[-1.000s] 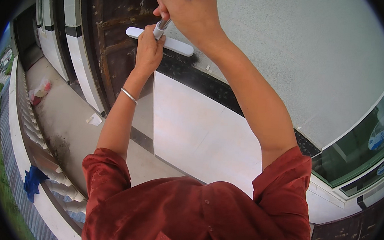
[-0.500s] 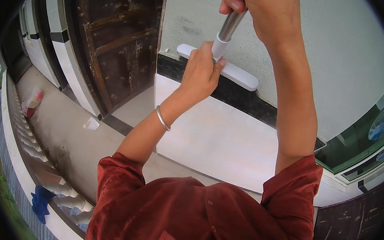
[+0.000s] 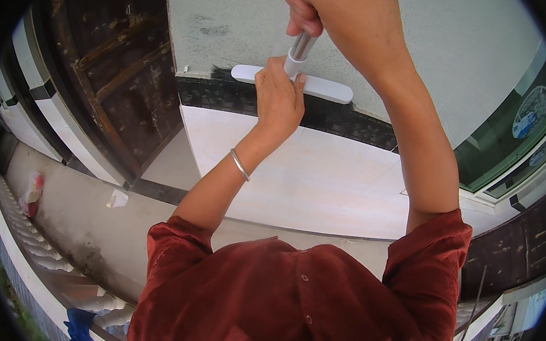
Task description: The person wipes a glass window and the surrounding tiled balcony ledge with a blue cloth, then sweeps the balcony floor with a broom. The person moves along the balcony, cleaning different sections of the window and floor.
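Against the wall in front of me I hold a broom with a long white head (image 3: 329, 90), dark bristles and a silver tube handle (image 3: 304, 43). My left hand (image 3: 279, 100), with a metal bangle on its wrist, is closed round the neck where the handle meets the head. Higher up, my right hand (image 3: 346, 19) grips the metal tube. Dark bristles fan out past the head's left end, at the seam between the pale rough wall (image 3: 247, 14) and a black patterned tile band (image 3: 218, 97). The rest of the bristles are hidden behind the head.
A worn dark wooden door (image 3: 111, 61) stands at the left, and a green-tinted window (image 3: 503, 134) at the right. White tiles (image 3: 323, 181) cover the lower wall. Behind, a balustrade (image 3: 36, 241) borders the walkway, with a blue cloth (image 3: 80, 327) over it. White scrap (image 3: 117, 198) lies on the floor.
The view has swung, so the door sits farther left. The broom head has gone from sloping to nearly level, and bristles now show at its left end. Both hands keep their grips.
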A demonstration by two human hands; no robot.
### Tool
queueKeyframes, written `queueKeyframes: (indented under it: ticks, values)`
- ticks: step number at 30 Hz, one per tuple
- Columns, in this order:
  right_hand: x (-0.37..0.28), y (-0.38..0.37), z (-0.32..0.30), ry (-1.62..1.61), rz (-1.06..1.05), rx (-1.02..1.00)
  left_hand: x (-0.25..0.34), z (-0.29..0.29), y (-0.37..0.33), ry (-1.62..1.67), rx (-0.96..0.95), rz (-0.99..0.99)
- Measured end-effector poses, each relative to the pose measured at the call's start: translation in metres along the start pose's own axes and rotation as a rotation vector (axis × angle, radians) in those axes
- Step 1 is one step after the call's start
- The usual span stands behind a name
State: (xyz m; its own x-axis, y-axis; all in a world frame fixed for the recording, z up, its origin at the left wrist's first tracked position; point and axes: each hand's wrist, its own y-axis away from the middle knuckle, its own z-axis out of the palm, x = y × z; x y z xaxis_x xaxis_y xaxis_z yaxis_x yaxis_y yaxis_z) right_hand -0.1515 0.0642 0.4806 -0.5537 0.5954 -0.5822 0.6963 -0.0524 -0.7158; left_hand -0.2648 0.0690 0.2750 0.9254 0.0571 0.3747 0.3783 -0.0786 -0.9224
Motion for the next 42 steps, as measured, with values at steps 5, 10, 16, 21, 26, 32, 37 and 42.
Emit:
queueKeyframes:
  ticks: [5,10,16,21,26,32,37,42]
  values:
    - [-0.005,0.018,-0.066,-0.037,-0.191,0.114,0.061,0.019,-0.003,0.172,-0.098,0.048]
    - [-0.021,0.03,-0.124,-0.482,-0.413,-0.207,0.082,-0.001,-0.033,-0.02,0.079,0.332]
    - [0.029,0.08,-0.151,-0.206,-0.449,-0.205,0.061,0.043,-0.002,-0.104,-0.035,0.342]
    - [0.03,0.135,-0.183,-0.073,-0.098,0.125,0.117,0.134,0.06,0.173,-0.15,0.257]
    - [0.025,0.183,-0.224,-0.124,0.007,0.326,0.17,0.157,0.089,0.367,-0.495,0.23]
    - [0.025,0.251,-0.278,-0.38,-0.373,0.114,0.196,0.163,0.085,0.287,-0.389,0.429]
    - [0.12,0.302,-0.241,-0.601,-0.164,0.244,0.143,0.142,0.151,0.096,-0.702,0.354]
    - [0.216,0.346,-0.149,-0.681,0.221,0.13,0.077,0.065,0.245,0.0,-1.127,-0.082]
